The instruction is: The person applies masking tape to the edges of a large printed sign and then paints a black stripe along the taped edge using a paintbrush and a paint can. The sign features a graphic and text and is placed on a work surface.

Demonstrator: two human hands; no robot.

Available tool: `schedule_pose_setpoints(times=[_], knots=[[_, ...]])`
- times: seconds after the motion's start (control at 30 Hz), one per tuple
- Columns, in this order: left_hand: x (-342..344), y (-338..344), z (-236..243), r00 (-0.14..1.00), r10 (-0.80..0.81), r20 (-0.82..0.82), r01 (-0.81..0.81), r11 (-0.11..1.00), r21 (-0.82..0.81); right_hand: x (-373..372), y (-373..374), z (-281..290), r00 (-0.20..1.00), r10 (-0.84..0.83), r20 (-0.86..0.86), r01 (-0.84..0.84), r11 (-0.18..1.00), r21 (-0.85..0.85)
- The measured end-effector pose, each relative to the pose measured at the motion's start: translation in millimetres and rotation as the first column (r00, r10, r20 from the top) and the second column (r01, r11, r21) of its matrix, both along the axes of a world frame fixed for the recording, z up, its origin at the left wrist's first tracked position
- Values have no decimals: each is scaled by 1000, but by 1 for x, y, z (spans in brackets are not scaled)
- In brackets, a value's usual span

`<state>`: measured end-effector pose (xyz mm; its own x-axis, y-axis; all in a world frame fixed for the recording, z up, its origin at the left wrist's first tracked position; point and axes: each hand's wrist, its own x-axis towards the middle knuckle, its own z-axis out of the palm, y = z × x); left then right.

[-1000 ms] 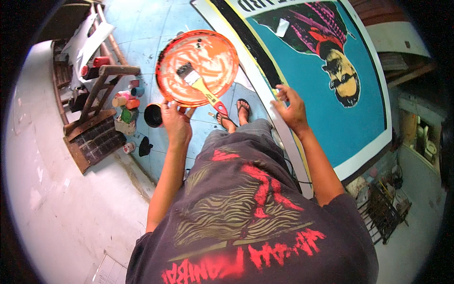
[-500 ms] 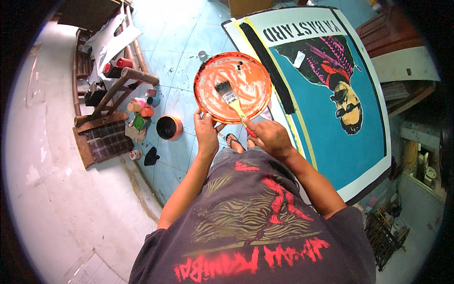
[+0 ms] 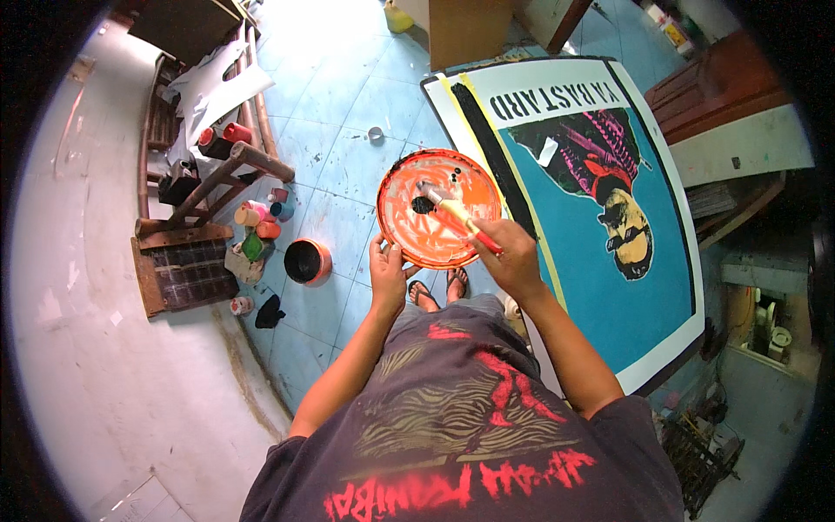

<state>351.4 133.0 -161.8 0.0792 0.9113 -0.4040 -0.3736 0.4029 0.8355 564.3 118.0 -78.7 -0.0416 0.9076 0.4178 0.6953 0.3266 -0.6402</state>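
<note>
My left hand point(image 3: 385, 265) grips the near-left rim of a round orange paint lid point(image 3: 409, 237), smeared with pale streaks and a few black drops. In my right hand point(image 3: 511, 254) is a flat paintbrush point(image 3: 458, 212) with a yellow handle and red end, its fingers closed round the handle. The brush head points down onto the lid, beside a dark black paint patch point(image 3: 424, 205). Right of the lid lies a large painted panel point(image 3: 600, 287), teal with an upside-down portrait, block lettering and a black stripe edged by yellow tape.
On the blue tiled floor to the left stands an orange tub of black paint point(image 3: 306, 261). Several small paint pots point(image 3: 267, 230) and a black rag point(image 3: 270, 311) lie beyond it, by a bamboo rack point(image 3: 196, 191). A small cup point(image 3: 376, 135) sits farther off. Wooden furniture point(image 3: 722, 113) borders the panel.
The brush has turned from lying flat on the lid to a steeper, edge-on angle, leaving a black patch there. Lid and both hands sit lower in view as the view has shifted.
</note>
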Motion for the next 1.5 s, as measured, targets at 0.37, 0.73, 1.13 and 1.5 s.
schedule_pose_setpoints(times=[0.37,0.73,1.13,1.5], knots=[[-3,-5,-22,990,139,-3,-139,989,-42,114,182,-19,988,-64,138,49,993,111],[11,-13,-32,954,291,-75,-297,951,-81,152,333,-107,936,158,314,-112,981,-161],[20,-5,-30,945,322,-58,-327,941,-91,163,350,-130,885,223,409,-153,968,-198],[11,-3,-31,951,301,-64,-305,950,-65,168,339,-133,871,283,402,-190,948,-255]])
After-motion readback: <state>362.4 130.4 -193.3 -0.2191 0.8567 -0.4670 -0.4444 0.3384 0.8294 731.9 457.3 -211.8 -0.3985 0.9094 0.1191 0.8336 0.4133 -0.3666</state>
